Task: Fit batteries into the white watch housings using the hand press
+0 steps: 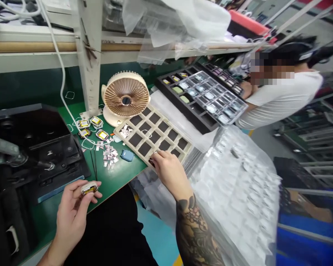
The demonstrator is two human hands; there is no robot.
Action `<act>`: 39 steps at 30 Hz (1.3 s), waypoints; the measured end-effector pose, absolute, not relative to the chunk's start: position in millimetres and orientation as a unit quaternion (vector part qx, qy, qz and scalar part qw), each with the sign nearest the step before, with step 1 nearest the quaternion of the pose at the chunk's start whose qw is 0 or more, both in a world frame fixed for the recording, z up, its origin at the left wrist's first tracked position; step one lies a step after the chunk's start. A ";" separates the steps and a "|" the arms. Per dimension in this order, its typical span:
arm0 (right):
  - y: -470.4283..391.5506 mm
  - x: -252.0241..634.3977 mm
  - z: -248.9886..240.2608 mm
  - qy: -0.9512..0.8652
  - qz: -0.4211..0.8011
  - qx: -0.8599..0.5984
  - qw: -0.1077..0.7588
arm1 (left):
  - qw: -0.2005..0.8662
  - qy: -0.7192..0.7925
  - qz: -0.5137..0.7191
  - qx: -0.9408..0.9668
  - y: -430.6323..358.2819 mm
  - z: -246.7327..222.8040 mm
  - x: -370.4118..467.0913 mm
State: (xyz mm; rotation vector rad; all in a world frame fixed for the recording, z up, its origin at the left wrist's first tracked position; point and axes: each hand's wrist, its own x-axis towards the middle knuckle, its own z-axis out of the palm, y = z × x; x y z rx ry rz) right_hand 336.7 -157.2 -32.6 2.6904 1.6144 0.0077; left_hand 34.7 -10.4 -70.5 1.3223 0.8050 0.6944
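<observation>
My left hand [74, 210] is closed around a small rounded case [89, 187], pale on the outside with yellow and metal parts showing inside. My right hand [169, 170] reaches down into the near edge of a beige compartment tray [122, 137] lined with dark pads. Its fingers are pinched together, and whatever lies between them is hidden. Tweezers [94, 166] rest on the green bench beyond my left hand. Around them are a heap of small pinkish-white pieces [110, 154], a blue rounded case [127, 155] and several open units with yellow parts [96, 122].
A beige fan [126, 98] stands behind the tray. A black fixture [39, 140] fills the left side. At right are a black foam tray [177, 99] under a clear blister tray [211, 96], a plastic-covered stack [235, 184] and a co-worker in a white shirt [285, 96].
</observation>
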 end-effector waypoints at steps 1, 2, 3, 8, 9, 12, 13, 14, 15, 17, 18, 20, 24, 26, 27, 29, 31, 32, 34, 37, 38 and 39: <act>-158.0 337.6 -34.4 0.519 0.011 0.855 -0.004 | 0.667 0.352 0.306 0.580 -9.9 -70.9 34.3; -159.8 338.8 -35.2 0.524 0.026 0.851 -0.016 | 0.673 0.351 0.304 0.576 -9.5 -71.3 34.0; -162.4 340.0 -34.9 0.526 0.049 0.848 -0.036 | 0.677 0.351 0.301 0.573 -8.8 -71.6 33.6; -164.1 331.0 -26.9 0.469 0.167 0.827 -0.261 | 0.626 0.336 0.270 0.650 -2.4 -70.9 32.1; -158.6 323.0 -26.4 0.456 0.156 0.815 -0.321 | 0.605 0.326 0.258 0.679 -0.9 -69.3 32.6; -131.5 285.9 -32.2 0.447 -0.003 0.739 -0.504 | 0.556 0.288 0.213 0.750 2.8 -62.4 36.0; -120.9 271.3 -36.2 0.446 -0.080 0.700 -0.551 | 0.546 0.274 0.201 0.766 3.6 -60.1 37.3; -110.8 257.0 -40.8 0.444 -0.151 0.662 -0.585 | 0.538 0.263 0.192 0.777 4.2 -58.3 38.4; -101.8 244.0 -45.4 0.442 -0.209 0.629 -0.604 | 0.532 0.256 0.188 0.785 4.5 -56.9 39.1; -87.7 224.9 -53.5 0.441 -0.266 0.593 -0.619 | 0.523 0.252 0.195 0.790 4.4 -55.8 39.3; -83.0 219.4 -56.4 0.440 -0.275 0.586 -0.623 | 0.522 0.255 0.199 0.789 4.2 -55.8 38.8; -77.3 215.1 -60.0 0.431 -0.281 0.576 -0.635 | 0.530 0.258 0.208 0.780 4.1 -55.9 37.3; -74.5 219.3 -62.9 0.419 -0.299 0.559 -0.650 | 0.598 0.207 0.218 0.743 6.4 -54.9 35.1; -73.9 221.6 -64.1 0.444 -0.299 0.556 -0.636 | 0.627 0.184 0.231 0.721 7.8 -54.4 34.1; -73.5 222.4 -64.7 0.460 -0.304 0.552 -0.625 | 0.638 0.179 0.239 0.710 8.5 -54.4 33.3; -72.4 223.2 -65.7 0.495 -0.328 0.534 -0.602 | 0.656 0.174 0.249 0.691 9.9 -54.8 30.7; -70.8 223.3 -66.7 0.526 -0.356 0.500 -0.589 | 0.673 0.170 0.240 0.678 11.6 -55.5 27.2; -70.0 223.1 -67.0 0.541 -0.363 0.481 -0.587 | 0.681 0.168 0.232 0.674 12.5 -55.8 25.6; -68.8 222.9 -67.0 0.563 -0.361 0.456 -0.588 | 0.691 0.168 0.220 0.668 13.6 -56.3 23.3; -68.9 223.8 -64.7 0.552 -0.342 0.466 -0.600 | 0.695 0.164 0.228 0.662 12.3 -57.0 24.0; -69.3 224.5 -63.4 0.530 -0.330 0.480 -0.617 | 0.690 0.169 0.239 0.662 11.0 -57.4 25.3; -70.0 225.3 -61.9 0.504 -0.311 0.494 -0.637 | 0.680 0.181 0.253 0.664 9.4 -58.1 26.8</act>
